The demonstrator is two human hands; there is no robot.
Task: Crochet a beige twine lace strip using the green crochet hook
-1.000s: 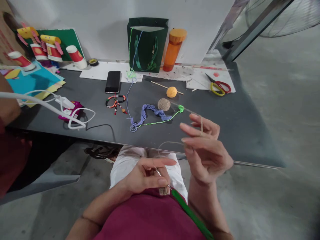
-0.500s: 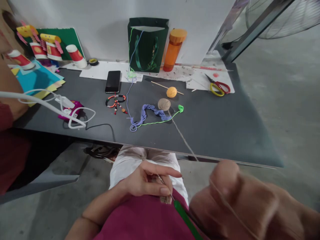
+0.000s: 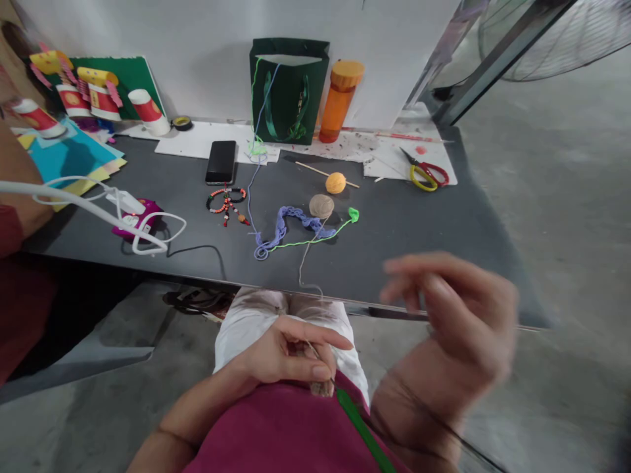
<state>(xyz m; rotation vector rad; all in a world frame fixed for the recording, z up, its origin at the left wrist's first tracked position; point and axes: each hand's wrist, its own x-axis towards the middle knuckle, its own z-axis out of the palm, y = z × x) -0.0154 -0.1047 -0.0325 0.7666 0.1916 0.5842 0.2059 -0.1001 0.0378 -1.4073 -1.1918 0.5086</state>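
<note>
- On the lap, the left hand [image 3: 290, 358] pinches a green crochet hook [image 3: 362, 427] and a small tan knit bit [image 3: 323, 389].
- Tan yarn [image 3: 300, 263] runs up to a yarn ball [image 3: 321, 205] on the black table [image 3: 419, 230].
- The right hand [image 3: 458, 322] is lifted and blurry, so I cannot tell its grip.
- A purple chain [image 3: 286, 226] lies beside the ball.

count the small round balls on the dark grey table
2. The orange ball lies by a thin wooden stick toward the back; the beige yarn ball sits just nearer, beside the purple crocheted chain. Others may be hidden inside the green paper bag.
</note>
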